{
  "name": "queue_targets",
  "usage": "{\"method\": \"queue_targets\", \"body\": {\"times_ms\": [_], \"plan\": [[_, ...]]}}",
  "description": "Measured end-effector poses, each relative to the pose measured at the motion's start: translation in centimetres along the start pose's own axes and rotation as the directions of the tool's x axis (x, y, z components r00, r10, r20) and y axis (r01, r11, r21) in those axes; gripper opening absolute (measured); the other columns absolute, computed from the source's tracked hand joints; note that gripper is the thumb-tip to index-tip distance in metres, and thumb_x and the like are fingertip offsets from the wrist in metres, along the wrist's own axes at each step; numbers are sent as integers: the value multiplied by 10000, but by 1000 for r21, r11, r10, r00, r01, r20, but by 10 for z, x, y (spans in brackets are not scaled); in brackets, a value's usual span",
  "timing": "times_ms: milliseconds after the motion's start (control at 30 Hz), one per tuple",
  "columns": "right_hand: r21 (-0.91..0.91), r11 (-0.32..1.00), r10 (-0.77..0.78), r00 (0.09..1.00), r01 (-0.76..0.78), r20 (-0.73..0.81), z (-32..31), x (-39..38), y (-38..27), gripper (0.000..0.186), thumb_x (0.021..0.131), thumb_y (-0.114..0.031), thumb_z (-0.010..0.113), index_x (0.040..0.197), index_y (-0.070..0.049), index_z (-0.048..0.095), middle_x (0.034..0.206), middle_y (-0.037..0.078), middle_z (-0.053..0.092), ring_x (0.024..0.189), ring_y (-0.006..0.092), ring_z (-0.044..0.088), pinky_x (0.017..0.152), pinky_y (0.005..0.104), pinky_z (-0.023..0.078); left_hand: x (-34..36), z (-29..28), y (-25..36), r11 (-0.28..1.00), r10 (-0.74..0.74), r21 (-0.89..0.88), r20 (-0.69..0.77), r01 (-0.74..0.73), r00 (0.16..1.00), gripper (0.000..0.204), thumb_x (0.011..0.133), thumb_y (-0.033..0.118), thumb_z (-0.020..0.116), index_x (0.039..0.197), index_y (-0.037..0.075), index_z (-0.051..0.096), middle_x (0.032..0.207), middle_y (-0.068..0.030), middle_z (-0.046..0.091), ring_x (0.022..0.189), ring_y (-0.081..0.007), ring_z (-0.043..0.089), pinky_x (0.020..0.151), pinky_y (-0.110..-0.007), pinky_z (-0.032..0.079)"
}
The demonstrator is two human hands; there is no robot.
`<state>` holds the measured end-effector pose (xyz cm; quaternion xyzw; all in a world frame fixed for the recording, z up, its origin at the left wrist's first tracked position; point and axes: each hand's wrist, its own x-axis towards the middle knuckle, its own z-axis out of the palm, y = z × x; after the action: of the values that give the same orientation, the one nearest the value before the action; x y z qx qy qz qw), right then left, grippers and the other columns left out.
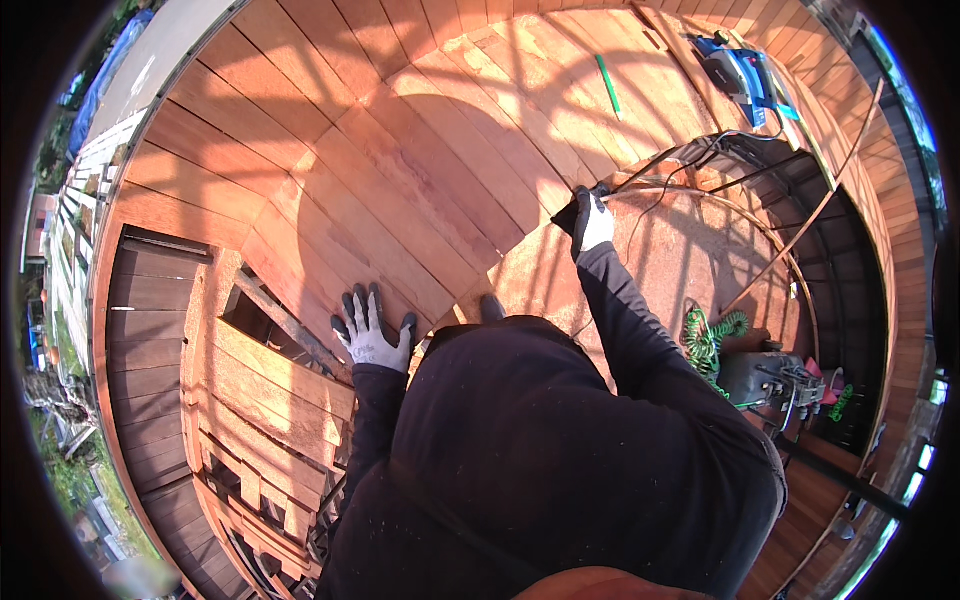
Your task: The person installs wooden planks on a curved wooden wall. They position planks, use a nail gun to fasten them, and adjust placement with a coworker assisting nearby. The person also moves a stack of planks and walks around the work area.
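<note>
My left hand (372, 332), in a grey-white glove with dark fingertips, lies flat with its fingers spread on the reddish wooden boards (400, 200). Farther out and to the right, my right hand (592, 222), in a matching glove, has its fingers curled around something dark at the curved edge of the boards. What it holds is mostly hidden; a small black corner shows beside the fingers. A dark curved rail (645, 172) runs off to the right from there.
A blue circular saw (740, 78) sits at the far right, and a thin green stick (608, 88) lies on the far boards. Right of me, a green coiled hose (712, 338) lies by a compressor (765, 380). Gaps open in the framing (270, 345) at left.
</note>
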<state>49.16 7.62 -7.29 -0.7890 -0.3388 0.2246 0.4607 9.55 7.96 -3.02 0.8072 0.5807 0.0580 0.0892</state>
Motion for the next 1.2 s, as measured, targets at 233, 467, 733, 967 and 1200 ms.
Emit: {"method": "queue_targets", "body": {"times_ms": [233,467,733,967,1200], "plan": [[445,859,287,958,-254,-6,4,5,2,255,944,-310,554,914,-65,616,785,88,599,697,218,611,644,341,525,0,-3,2,1000,8,-4,3,-8,1000,813,874,526,575,1509,106,292,1575,-163,241,1478,-348,123,1178,-554,4],[105,989,-78,969,105,-234,-7,48,55,222,941,-190,482,1070,-50,598,880,165,643,761,335,656,672,421,535,0,-2,1,1000,9,16,7,-9,1000,813,877,524,573,1513,104,288,1583,-158,224,1479,-347,123,1177,-555,10],[-450,858,-320,944,249,-87,-6,48,62,311,968,-284,524,1089,-13,621,907,129,661,860,237,656,754,350,526,-2,2,0,999,-1,37,-25,2,1000,823,855,501,611,1515,124,294,1581,-142,242,1471,-347,159,1175,-546,60],[870,398,437,894,-289,97,-32,58,26,283,875,-257,638,1046,-38,588,806,147,667,730,298,674,605,403,554,-3,0,1,1000,-10,9,10,10,1000,822,874,531,575,1512,99,290,1589,-156,208,1481,-345,115,1179,-549,6],[-119,973,-216,963,199,-162,-32,90,98,358,688,-216,793,949,-67,598,836,144,683,789,346,666,679,432,520,0,1,0,1000,14,14,1,-14,1000,822,875,525,578,1515,103,284,1585,-159,220,1480,-345,119,1178,-553,7]]}}
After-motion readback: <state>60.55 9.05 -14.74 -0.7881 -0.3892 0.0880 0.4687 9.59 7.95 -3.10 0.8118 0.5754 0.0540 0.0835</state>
